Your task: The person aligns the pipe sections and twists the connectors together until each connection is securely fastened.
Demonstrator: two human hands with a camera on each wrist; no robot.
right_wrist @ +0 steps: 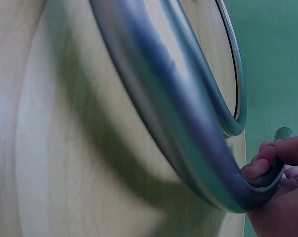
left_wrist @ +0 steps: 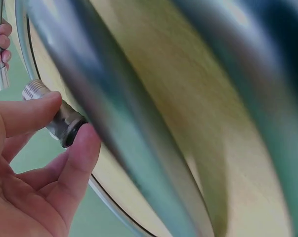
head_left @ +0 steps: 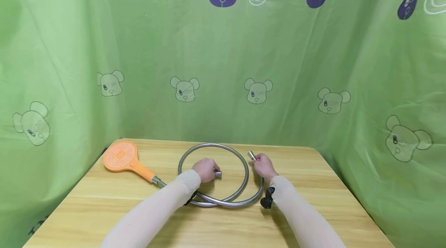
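Head view is showing the right hand [head_left: 263, 166] gripping the silver hose [head_left: 247, 172] just behind its metal end [head_left: 251, 155], while the left hand [head_left: 204, 169] is pinching a short metal fitting [left_wrist: 68, 118], ridged at one end and dark-rimmed at the other. Glossy and round, the hose is looping across the wood-grain table [head_left: 313, 186] toward the flat orange shower head [head_left: 121, 157]. It is probably handling springily — perhaps slippery, too — so its rigid end is likely offering the surest hold; the fitting, seemingly light, is suiting fingertips.
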